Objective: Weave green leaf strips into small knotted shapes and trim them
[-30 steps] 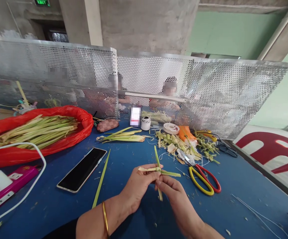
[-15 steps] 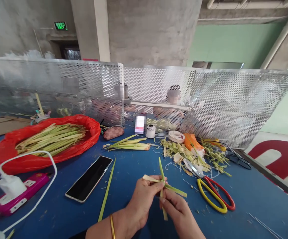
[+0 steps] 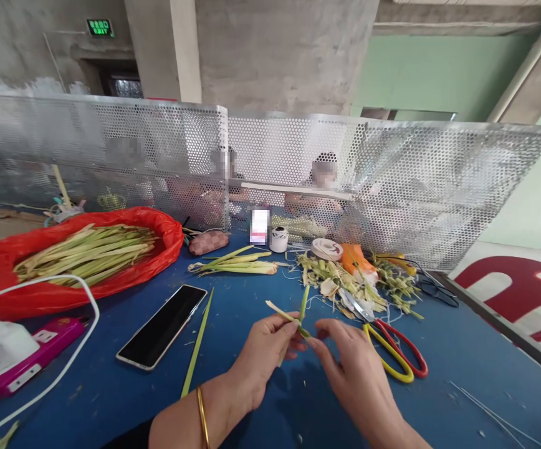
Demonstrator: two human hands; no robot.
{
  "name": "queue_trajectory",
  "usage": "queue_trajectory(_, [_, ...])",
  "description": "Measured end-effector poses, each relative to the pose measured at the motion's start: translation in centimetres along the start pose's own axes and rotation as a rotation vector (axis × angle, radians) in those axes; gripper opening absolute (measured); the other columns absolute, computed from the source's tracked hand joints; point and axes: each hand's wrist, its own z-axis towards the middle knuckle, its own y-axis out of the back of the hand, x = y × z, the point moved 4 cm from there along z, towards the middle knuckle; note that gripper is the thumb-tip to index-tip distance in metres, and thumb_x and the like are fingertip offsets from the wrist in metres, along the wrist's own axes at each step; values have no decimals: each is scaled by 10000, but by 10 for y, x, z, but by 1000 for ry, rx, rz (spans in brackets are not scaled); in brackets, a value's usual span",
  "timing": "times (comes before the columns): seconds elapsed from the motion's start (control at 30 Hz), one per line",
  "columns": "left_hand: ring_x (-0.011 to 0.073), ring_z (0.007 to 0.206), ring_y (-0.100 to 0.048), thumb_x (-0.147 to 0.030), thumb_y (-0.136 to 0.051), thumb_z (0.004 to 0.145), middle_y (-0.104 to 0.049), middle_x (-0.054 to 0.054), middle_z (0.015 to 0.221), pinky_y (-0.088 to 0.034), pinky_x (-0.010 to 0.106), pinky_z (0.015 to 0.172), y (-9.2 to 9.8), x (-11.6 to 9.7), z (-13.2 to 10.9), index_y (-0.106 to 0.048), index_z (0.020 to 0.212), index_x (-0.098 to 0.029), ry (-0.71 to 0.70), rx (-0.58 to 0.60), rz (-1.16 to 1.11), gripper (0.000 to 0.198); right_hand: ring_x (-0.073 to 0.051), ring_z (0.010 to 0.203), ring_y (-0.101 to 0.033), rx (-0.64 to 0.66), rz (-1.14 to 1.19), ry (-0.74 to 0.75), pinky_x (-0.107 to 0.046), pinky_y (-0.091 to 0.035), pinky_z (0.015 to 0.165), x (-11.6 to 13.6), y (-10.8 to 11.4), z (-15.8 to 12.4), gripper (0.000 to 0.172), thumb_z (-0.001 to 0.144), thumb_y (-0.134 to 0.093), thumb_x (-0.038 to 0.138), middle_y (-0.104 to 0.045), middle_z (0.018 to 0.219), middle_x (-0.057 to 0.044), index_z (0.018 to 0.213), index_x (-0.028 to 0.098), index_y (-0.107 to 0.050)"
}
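Note:
My left hand point(image 3: 273, 340) pinches crossed green and pale leaf strips point(image 3: 303, 303) between thumb and fingers, above the blue table. One strip points up and away; a paler one sticks out to the upper left. On the right, my right hand point(image 3: 345, 352) has thumb and index finger apart, the thumb tip touching or very near the strips' near end. Its other fingers are partly hidden. A single long green leaf strip point(image 3: 198, 343) lies on the table left of my left hand. Scissors point(image 3: 394, 352) with yellow and red handles lie beyond my right hand.
A red plastic bag point(image 3: 170, 234) of long leaves stands at left. Near it are a black-screened phone point(image 3: 162, 327), a magenta power strip point(image 3: 27, 365) and white cable. Leaf scraps point(image 3: 329, 277), a tape roll point(image 3: 326, 249) and a leaf bundle point(image 3: 242, 265) lie farther back, before a perforated metal screen point(image 3: 284, 146).
My right hand has lifted from the lower strip end, its thumb and index finger now apart. The strips have turned in my left hand; the one pointing right no longer shows at length. The view shifted slightly.

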Motion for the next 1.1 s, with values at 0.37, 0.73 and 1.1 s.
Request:
queue_trajectory(0.37, [112, 564, -519, -296, -718, 676, -612, -1, 627, -382, 214, 495, -3, 3, 0, -721, 906, -124, -76, 2, 119, 286, -172, 592, -476, 235, 125, -161, -264, -275, 551, -1, -22, -9, 353, 942, -418, 380, -538, 566, -2, 623, 231, -442])
queue_trajectory(0.73, [83, 504, -500, -250, -715, 665, -635, 18, 645, -440, 230, 543, 1, 10, 3, -749, 876, -113, -49, -71, 61, 254, -152, 578, -449, 198, 121, -11, -257, -300, 587, 18, -18, -15, 336, 927, -416, 259, -503, 566, 1, 595, 215, -386])
queue_trajectory(1.1, [78, 585, -599, -247, -572, 827, -708, 71, 857, -374, 165, 481, -2, 3, 2, -675, 1071, -144, 192, 221, 4, 284, -149, 638, -543, 130, 1052, -732, -268, -432, 650, -21, -28, -3, 386, 719, -687, 540, -585, 667, -8, 675, 164, -612])
